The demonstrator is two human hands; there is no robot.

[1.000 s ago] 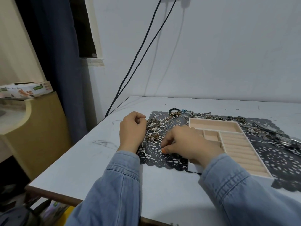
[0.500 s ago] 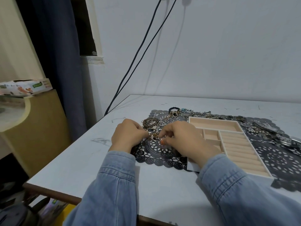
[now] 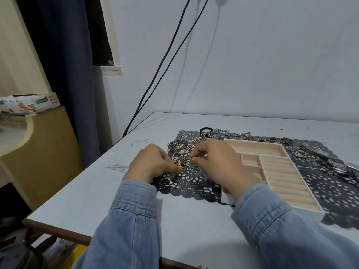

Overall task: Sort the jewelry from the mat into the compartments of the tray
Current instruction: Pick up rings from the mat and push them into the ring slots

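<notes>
The sorting looks barely begun: every compartment of the beige tray that shows is bare, and the jewelry lies on the black lace mat. The left hand and right hand, fingers curled, both pinch a tangle of gold chains on the mat just left of the tray. A heap of bangles, a beaded bracelet and silvery pieces to the right remain to be sorted.

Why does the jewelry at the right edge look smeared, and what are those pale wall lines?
Head view: that jewelry is smeared, likely by the wide lens; the lines are soft shadows of cables on the wall; left hand, right hand and chains look sharper.
</notes>
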